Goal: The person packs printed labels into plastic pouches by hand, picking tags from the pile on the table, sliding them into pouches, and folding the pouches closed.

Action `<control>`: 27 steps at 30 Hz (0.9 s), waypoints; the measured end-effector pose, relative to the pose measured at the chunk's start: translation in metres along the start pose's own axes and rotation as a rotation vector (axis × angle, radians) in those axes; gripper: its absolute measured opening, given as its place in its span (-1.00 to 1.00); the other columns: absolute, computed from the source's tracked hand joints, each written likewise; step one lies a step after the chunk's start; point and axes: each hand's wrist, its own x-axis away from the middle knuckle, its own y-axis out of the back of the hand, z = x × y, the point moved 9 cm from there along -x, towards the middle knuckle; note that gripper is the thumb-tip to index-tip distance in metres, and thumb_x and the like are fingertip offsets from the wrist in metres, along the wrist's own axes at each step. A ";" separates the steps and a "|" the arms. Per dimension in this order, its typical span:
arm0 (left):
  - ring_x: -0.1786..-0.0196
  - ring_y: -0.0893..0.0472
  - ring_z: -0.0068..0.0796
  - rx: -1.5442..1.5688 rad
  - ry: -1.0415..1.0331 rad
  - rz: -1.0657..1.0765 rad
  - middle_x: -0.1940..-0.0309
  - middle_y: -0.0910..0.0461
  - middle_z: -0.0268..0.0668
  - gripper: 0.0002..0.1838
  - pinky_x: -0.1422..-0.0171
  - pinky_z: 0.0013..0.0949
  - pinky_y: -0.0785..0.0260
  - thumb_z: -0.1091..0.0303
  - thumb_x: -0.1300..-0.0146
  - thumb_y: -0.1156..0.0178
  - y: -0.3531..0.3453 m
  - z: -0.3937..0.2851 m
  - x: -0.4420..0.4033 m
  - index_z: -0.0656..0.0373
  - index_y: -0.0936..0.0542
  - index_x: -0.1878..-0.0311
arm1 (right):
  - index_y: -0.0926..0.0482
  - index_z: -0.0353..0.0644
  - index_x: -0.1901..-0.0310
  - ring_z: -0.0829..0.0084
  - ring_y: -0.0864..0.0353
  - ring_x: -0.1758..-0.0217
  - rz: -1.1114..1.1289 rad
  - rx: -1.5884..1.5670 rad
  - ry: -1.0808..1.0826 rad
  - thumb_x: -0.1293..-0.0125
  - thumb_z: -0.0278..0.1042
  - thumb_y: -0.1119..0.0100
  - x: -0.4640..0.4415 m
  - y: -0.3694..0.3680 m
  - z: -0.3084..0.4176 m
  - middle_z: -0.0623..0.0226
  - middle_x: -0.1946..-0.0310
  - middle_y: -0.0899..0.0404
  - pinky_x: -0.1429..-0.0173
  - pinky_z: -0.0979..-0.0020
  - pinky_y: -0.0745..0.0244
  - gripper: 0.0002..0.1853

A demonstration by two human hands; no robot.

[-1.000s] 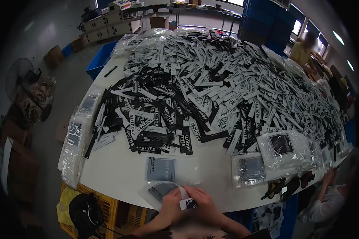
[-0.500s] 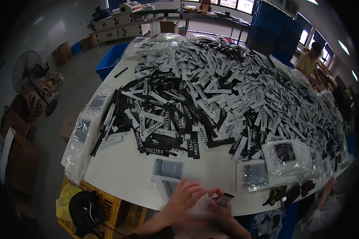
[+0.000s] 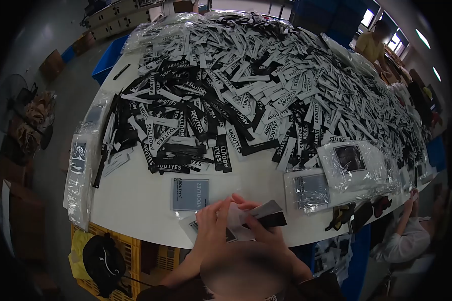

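Observation:
Near the table's front edge, my left hand [image 3: 213, 219] is closed on a clear plastic bag [image 3: 240, 227], its fingertips close to those of my other hand. My right hand [image 3: 267, 235] grips flat sachets [image 3: 272, 214], one grey face and one black face showing, against the bag's right side. Whether the sachets are inside the bag cannot be made out. Just beyond my left hand lies a clear bag with a grey ABOUTYES print [image 3: 190, 194].
A large heap of black and white ABOUTYES sachets [image 3: 251, 90] covers the table [image 3: 135, 200]. Stacked plastic bags [image 3: 354, 163] lie at right, more bags [image 3: 80, 165] at left. A yellow crate [image 3: 125, 251] stands below. Two other people work on the right.
The view has tilted downward. My hands have come together around the clear bag, and the sachets in my right hand have turned so their flat faces show.

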 end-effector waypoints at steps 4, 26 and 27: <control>0.23 -0.48 -0.18 0.294 0.286 0.106 0.18 -0.48 -0.08 -0.35 0.14 -0.22 -0.29 0.17 -0.04 -0.33 0.005 0.041 0.002 0.28 -0.35 -0.15 | -0.37 -0.29 -0.03 0.27 -0.37 -0.24 -0.029 -0.222 -0.067 -0.27 -0.59 -0.05 0.003 0.014 -0.017 0.03 -0.19 -0.37 -0.23 0.33 -0.31 -0.71; 0.56 -0.48 -0.18 0.433 0.510 0.316 0.59 -0.51 -0.15 -0.80 0.45 -0.31 -0.34 0.30 -0.23 -0.14 -0.013 0.063 0.017 0.27 -0.56 0.32 | -0.62 -0.32 0.30 0.63 -0.49 0.42 0.086 -0.129 -0.306 -0.20 -0.32 -0.23 0.002 0.030 -0.030 0.35 0.47 -0.59 0.34 0.54 -0.39 -0.80; 0.56 -0.48 -0.18 0.431 0.507 0.312 0.59 -0.51 -0.15 -0.80 0.45 -0.31 -0.34 0.30 -0.23 -0.14 -0.015 0.060 0.015 0.27 -0.56 0.32 | -0.62 -0.31 0.30 0.63 -0.49 0.42 0.089 -0.129 -0.302 -0.20 -0.32 -0.23 0.006 0.030 -0.032 0.35 0.47 -0.59 0.34 0.54 -0.39 -0.80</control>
